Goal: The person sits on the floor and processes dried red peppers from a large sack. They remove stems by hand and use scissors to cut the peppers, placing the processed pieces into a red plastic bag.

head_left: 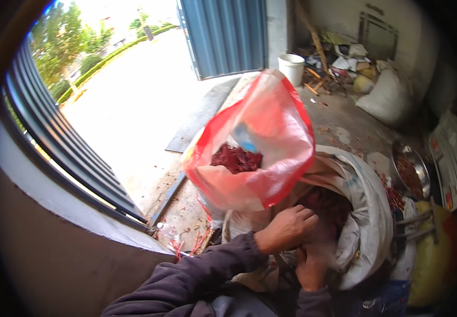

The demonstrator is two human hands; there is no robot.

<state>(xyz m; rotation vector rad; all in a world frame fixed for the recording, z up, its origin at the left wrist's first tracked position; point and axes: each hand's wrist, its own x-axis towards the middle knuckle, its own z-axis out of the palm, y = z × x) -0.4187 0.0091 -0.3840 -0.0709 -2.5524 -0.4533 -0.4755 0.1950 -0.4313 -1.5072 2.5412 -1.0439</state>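
Observation:
My left hand [288, 229] is bent over the near side of a large white woven sack [375, 206] with its rim rolled down. Just below it, my right hand [311, 265] is blurred, at the same side. Dark red dried plant pieces [323, 210] fill the inside of this sack. What either hand holds, if anything, is hidden by the fingers and blur. Beyond my left hand stands an open red and white plastic woven bag [252, 190], with dark red dried pieces [237, 158] at its bottom.
A steel bowl [410, 170] with reddish bits lies at the right, near a yellow sack [430, 253]. A white bucket [292, 69] stands by the blue metal door [228, 39]. A full white sack [387, 97] leans near a heap of clutter. A barred gate [70, 142] is at the left.

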